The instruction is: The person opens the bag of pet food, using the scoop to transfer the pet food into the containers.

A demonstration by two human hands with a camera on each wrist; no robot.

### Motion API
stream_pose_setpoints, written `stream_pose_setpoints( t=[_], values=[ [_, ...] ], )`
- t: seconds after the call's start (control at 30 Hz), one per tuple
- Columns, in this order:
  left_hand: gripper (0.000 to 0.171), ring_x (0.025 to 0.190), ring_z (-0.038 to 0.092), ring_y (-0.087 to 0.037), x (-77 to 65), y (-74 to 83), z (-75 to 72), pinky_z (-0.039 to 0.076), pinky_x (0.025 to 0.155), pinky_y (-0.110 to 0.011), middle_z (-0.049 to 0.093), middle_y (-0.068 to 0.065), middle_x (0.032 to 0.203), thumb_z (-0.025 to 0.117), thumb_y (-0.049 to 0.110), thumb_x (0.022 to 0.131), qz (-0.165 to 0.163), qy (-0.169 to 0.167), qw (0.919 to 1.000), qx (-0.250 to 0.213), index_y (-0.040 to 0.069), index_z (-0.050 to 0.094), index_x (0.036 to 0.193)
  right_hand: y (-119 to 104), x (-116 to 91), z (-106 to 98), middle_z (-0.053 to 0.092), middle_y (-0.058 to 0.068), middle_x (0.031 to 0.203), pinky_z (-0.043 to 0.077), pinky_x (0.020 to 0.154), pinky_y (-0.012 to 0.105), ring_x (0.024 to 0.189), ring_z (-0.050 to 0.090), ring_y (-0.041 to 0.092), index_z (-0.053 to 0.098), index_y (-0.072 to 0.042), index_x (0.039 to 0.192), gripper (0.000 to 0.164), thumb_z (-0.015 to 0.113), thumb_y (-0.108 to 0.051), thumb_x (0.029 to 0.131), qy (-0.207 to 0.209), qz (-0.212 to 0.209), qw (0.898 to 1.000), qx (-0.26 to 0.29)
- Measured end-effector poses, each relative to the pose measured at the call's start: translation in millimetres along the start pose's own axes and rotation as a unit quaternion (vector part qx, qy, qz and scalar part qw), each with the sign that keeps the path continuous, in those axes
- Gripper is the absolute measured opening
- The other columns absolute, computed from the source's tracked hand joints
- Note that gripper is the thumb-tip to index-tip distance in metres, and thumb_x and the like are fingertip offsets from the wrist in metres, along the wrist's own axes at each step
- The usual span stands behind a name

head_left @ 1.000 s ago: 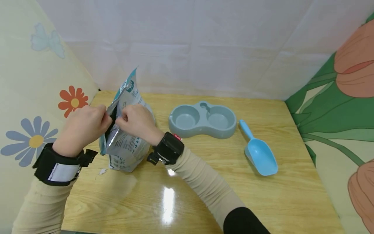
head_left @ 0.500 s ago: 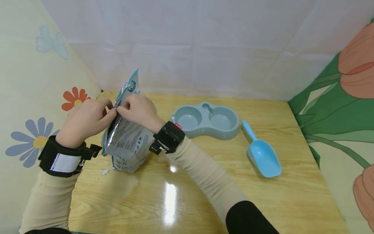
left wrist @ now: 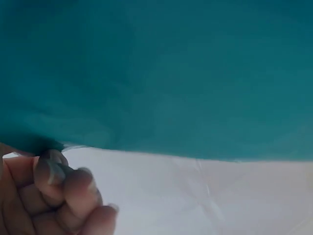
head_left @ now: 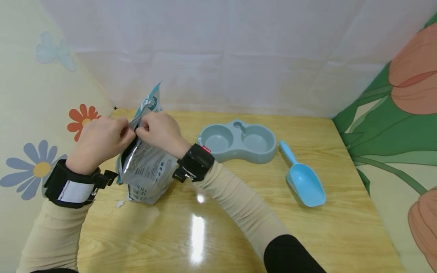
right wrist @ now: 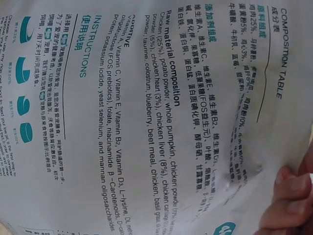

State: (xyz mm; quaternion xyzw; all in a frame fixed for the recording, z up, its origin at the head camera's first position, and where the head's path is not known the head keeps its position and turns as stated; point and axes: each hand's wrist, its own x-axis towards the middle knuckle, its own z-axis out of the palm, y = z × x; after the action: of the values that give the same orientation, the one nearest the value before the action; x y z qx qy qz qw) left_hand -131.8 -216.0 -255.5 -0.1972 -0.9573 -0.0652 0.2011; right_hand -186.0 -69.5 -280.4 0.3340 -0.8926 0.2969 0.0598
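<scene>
A pet food bag (head_left: 150, 170), silver-white with teal edges, stands on the left part of the table, its top leaning left. My left hand (head_left: 104, 142) pinches one side of the bag's mouth; in the left wrist view, its curled fingers (left wrist: 80, 191) hold the rim of the teal panel (left wrist: 171, 83). The opposite side is gripped by my right hand (head_left: 162, 131), fingers curled. A dark gap shows between the two sides. The right wrist view shows the printed panel (right wrist: 146, 122) with part of my right hand (right wrist: 291, 203) at its edge.
Right of the bag sits a grey-blue double pet bowl (head_left: 237, 146). Farther right lies a light blue scoop (head_left: 305, 182), handle pointing back. A small white scrap (head_left: 120, 204) lies near the bag's base. A white cloth wall (head_left: 222, 76) closes off the table's back.
Half a second ago my fingertips met at the bag's mouth; now they are slightly apart and the dark gap shows again. One second ago both hands were a little lower. Bowl and scoop stay put.
</scene>
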Motion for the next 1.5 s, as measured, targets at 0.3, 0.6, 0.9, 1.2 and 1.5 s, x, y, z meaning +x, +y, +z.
stream_pose_setpoints(
  t=[0.3,0.6,0.9,1.2,1.5],
  values=[
    [0.03,0.036,0.021,-0.015,-4.2,-5.7,0.4,0.016,0.037,-0.029,0.021,0.002,0.046,0.043,0.007,0.076,0.013,0.039,0.9991,0.007,0.013,0.03,0.05,2.4,-5.7,-0.1,0.033,-0.006,0.049,0.022,0.041,0.016,0.043,0.03,0.006,0.038,-0.014,0.055,0.033,0.055,-0.018,0.083,0.012,0.003,1.0,0.007],
    [0.025,0.038,0.024,-0.013,-2.3,-8.6,-2.7,0.02,0.038,-0.028,0.027,0.003,0.047,0.048,0.008,0.081,-0.007,0.003,0.999,-0.045,0.011,0.041,0.057,6.8,-7.5,-2.7,0.032,-0.006,0.047,0.02,0.04,0.016,0.04,0.028,0.006,0.038,-0.014,0.053,0.036,0.056,-0.021,0.083,-0.004,0.026,0.999,0.032],
    [0.018,0.041,0.037,-0.012,5.8,-11.3,-5.0,0.032,0.041,-0.031,0.046,0.0,0.052,0.053,0.017,0.088,-0.018,-0.036,0.9959,-0.08,0.0,0.059,0.083,1.7,6.5,-3.7,0.03,-0.006,0.048,0.018,0.041,0.016,0.04,0.03,0.005,0.038,-0.014,0.056,0.038,0.051,-0.029,0.088,-0.026,0.03,0.999,0.024],
    [0.026,0.041,0.028,-0.014,13.5,-8.6,-1.4,0.025,0.042,-0.03,0.028,0.001,0.049,0.049,0.004,0.084,0.022,-0.027,0.9982,-0.049,0.008,0.043,0.059,-1.9,10.4,-5.5,0.036,-0.005,0.053,0.024,0.044,0.017,0.045,0.035,0.006,0.042,-0.013,0.061,0.03,0.049,-0.022,0.089,-0.04,0.017,0.999,0.0],
    [0.031,0.04,0.027,-0.014,20.7,-6.2,-3.2,0.024,0.042,-0.029,0.024,0.001,0.049,0.047,0.001,0.081,0.05,-0.028,0.9974,-0.044,0.01,0.036,0.053,0.8,9.4,-6.8,0.035,-0.005,0.053,0.022,0.044,0.017,0.044,0.033,0.006,0.04,-0.014,0.06,0.031,0.051,-0.023,0.088,-0.016,0.02,0.999,-0.03]
  ],
)
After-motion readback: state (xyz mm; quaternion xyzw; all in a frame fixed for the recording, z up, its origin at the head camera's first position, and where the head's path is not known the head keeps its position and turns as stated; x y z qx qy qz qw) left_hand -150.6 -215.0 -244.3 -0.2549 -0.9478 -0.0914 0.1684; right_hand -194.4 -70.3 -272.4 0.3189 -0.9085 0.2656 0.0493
